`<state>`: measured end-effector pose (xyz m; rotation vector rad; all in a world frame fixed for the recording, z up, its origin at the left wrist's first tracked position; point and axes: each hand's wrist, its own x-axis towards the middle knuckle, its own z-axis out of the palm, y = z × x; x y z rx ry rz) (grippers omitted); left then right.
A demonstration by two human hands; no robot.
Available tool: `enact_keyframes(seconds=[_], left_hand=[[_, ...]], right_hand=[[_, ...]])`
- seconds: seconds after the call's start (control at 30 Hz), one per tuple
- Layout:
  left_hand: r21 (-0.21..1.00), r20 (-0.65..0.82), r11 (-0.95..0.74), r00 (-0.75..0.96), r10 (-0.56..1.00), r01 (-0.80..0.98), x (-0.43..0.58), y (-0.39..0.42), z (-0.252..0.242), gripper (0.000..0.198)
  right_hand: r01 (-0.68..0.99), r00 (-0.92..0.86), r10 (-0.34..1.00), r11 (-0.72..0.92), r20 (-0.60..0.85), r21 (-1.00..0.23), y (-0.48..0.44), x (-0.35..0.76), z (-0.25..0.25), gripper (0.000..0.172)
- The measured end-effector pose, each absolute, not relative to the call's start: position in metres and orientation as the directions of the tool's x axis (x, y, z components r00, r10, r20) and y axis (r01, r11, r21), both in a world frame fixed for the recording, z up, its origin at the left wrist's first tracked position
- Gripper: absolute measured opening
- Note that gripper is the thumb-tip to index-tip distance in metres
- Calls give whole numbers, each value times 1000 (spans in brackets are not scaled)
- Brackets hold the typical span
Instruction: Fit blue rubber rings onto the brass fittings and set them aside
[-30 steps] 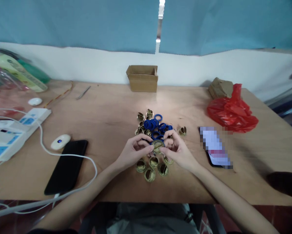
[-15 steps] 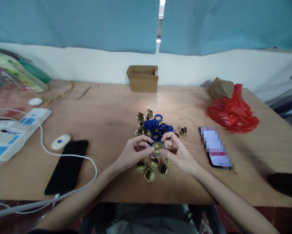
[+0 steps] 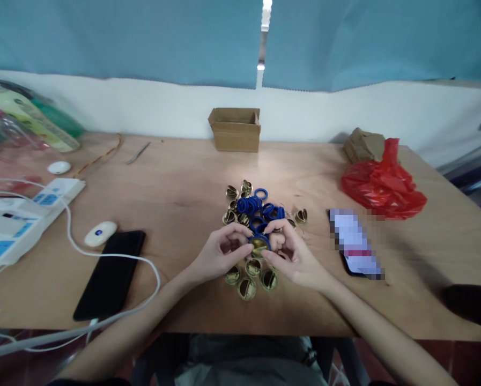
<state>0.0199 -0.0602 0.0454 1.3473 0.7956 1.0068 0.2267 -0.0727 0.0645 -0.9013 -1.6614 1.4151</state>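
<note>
Between both hands is a round brass-coloured metal piece with a blue ring around its upper edge. My left hand pinches it from the left, and my right hand grips the right side with thumb and fingers. Just beyond the fingers lies a heap of loose blue rings, mixed with more brass pieces. Nearer to me, several brass round pieces rest on the table, each with a dark slot across it.
An open cardboard box stands by the wall. On the right are a red plastic bag, a brown package and a lit phone. A black phone, a white cable and a power strip lie left.
My fingers have shifted slightly on the held brass piece. The blue ring shows more plainly around its upper edge. Everything else stays in place.
</note>
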Motion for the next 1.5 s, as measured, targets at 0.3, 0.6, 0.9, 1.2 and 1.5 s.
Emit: enact_keyframes(seconds=[0.3,0.6,0.9,1.2,1.5], left_hand=[[862,433,-491,316,844,130,22,-62,41,15],[563,683,-743,302,665,362,21,-64,35,16],[527,712,-770,308,631,359,23,-64,33,15],[620,703,-751,262,660,227,21,-57,29,19],[811,580,-582,225,783,-64,26,-63,28,47]], right_hand=[[209,-384,892,336,239,-918,-69,230,62,12],[421,-448,820,544,355,-726,-70,235,60,8],[467,-508,762,636,402,-615,-67,236,55,6],[470,-450,714,700,536,-537,-70,237,49,8],[468,-495,659,751,566,-465,-67,236,50,14]])
